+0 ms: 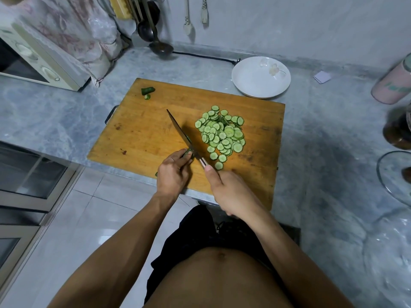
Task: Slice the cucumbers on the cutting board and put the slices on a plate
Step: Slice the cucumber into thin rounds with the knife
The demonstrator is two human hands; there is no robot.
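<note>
A wooden cutting board point(144, 130) lies on the marble counter. A heap of thin cucumber slices point(221, 134) covers its right half. My left hand point(172, 174) pinches a short cucumber stub point(187, 152) at the board's near edge. My right hand point(229, 192) grips the handle of a knife point(181, 134), whose blade rests against the stub and points away to the upper left. A cut-off cucumber end point(148, 90) with a small piece beside it lies at the board's far left corner. A white plate point(251, 83) with nothing on it sits behind the board's right corner.
A microwave point(33, 61) under a cloth stands at the left. Ladles point(155, 41) hang at the back wall, a black cord point(206, 57) runs to the plate. A pink jar point(393, 83), a dark jar point(398, 130) and a glass lid point(395, 178) stand at the right edge.
</note>
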